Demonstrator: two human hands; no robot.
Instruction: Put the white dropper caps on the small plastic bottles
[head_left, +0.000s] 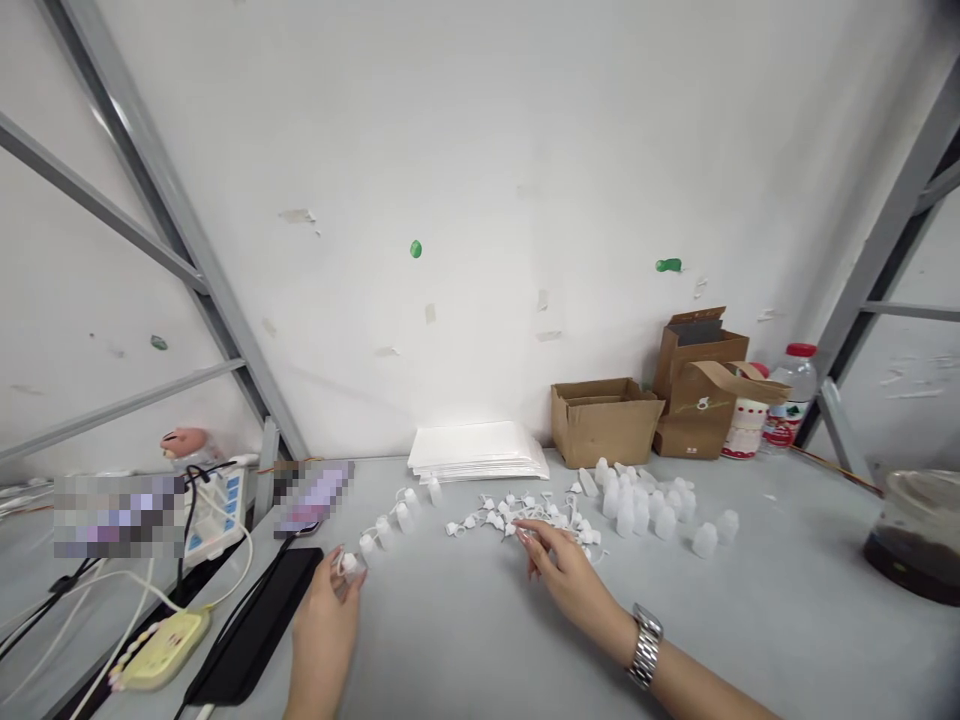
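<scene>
Between the thumb and fingers of my left hand (334, 605) is a small translucent bottle with a white cap (349, 566), at the near end of a slanting row of capped bottles (385, 531). My right hand (562, 572), with a metal watch on the wrist, reaches to the near edge of a pile of white looped caps (555, 514). Its fingertips are pinched at one white cap (511, 528). Right of the pile stands a group of translucent bottles without caps (641, 510); some lie on their sides.
Behind are a stack of white sheets (480, 452), an open cardboard box (609, 430), a brown paper bag (694, 410) and a plastic bottle (787, 400). A dark-filled tub (919, 540) stands right. Left lie a black pouch (259, 625), cables and a power strip (221, 515).
</scene>
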